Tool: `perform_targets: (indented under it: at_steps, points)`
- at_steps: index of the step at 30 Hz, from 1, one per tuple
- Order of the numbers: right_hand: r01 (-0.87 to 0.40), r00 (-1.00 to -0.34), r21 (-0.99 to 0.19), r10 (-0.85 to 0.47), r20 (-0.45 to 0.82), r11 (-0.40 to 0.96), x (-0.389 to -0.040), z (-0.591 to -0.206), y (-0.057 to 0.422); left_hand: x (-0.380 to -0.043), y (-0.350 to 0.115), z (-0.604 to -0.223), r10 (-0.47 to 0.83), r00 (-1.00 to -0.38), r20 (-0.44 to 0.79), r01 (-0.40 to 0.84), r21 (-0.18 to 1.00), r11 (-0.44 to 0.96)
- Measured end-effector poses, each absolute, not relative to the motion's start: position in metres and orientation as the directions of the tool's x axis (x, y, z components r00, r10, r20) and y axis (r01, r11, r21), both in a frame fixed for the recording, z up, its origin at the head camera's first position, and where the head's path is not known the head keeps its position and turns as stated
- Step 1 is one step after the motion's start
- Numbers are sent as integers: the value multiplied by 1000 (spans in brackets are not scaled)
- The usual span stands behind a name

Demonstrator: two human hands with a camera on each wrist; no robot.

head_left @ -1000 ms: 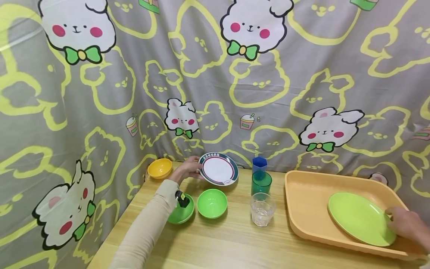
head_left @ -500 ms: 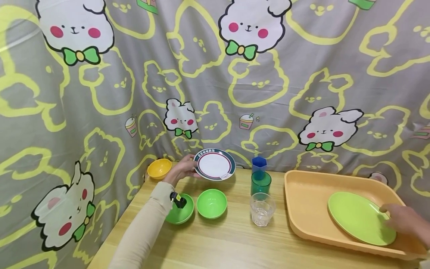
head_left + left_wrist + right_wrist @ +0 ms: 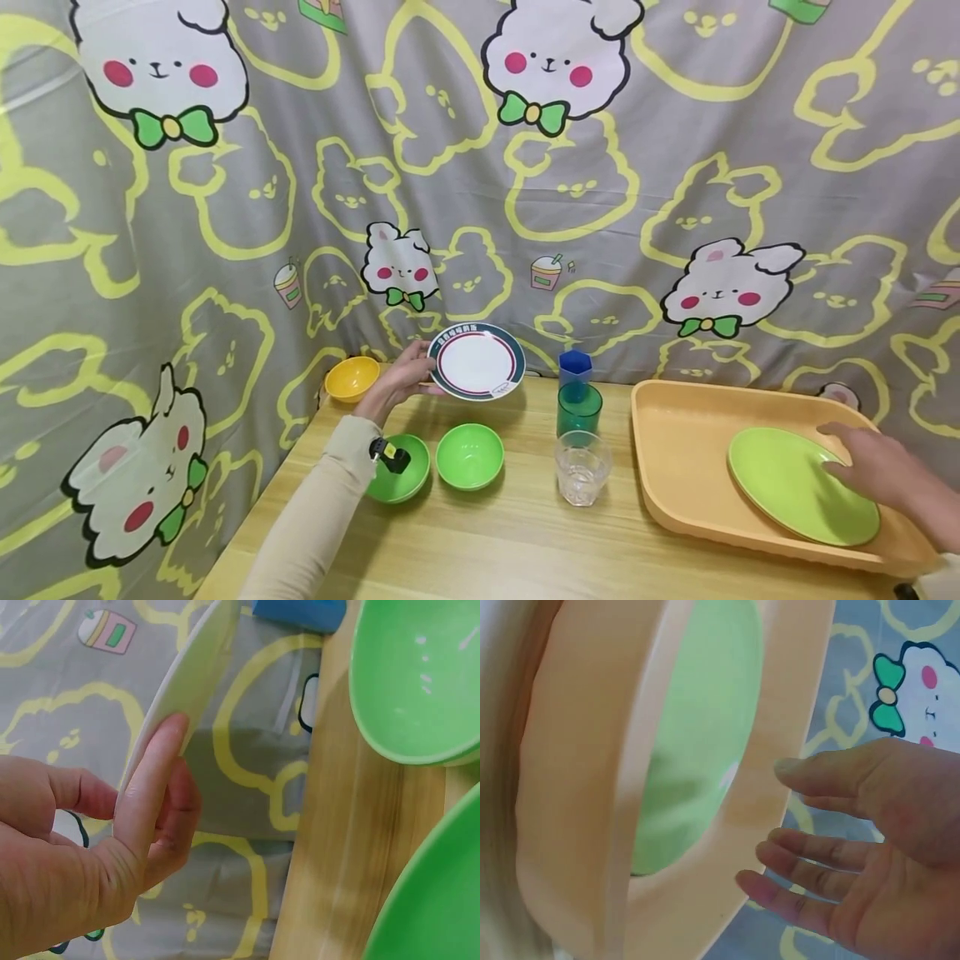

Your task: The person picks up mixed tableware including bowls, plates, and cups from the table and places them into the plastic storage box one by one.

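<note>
Green plate lies in the orange tray at the lower right of the frame, probably light, stiff and slick, best lifted by its rim; the right hand hangs by its right end, thumb and fingers spread, holding nothing. Farther back, near the centre, the white plate tilts above the table, likely rigid and perhaps breakable, its left rim pinched between the left hand's thumb and fingers, a sensible hold.

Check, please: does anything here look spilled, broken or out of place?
Nothing stands out: I see no spill or breakage. The round white plate with a dark teal rim is tilted, but the left hand holds it up.
</note>
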State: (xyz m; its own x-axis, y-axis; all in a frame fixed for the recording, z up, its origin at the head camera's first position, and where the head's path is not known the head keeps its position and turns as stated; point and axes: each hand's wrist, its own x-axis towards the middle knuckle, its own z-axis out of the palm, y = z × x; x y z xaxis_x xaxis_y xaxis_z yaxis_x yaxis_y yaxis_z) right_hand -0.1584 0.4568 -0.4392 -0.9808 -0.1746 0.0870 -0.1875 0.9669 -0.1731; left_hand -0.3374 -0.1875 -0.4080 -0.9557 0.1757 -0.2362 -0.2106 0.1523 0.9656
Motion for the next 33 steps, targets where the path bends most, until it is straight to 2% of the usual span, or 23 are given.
perform_targets:
  at_steps: [5,12,15,23,33]
  points:
    - [-223,-959,-171,-185,214,960,-164,-431,439,-333,-189,-405,179,-962,-206,-181,973,146]
    - [-350,-856,-132,-259,447,927,-170,-430,416,-330,-187,-403,193,-965,-178,-152,978,141]
    - [-349,-857,-157,-247,452,924,-172,-427,404,-328,-186,-404,196,-965,-173,-148,980,135]
    - [-288,-908,-283,-167,385,915,-175,-415,368,-324,-183,-407,190,-968,-165,-144,982,118]
    - [-326,-879,-360,-140,455,874,-183,-416,334,-319,-177,-407,210,-968,-138,-126,989,73]
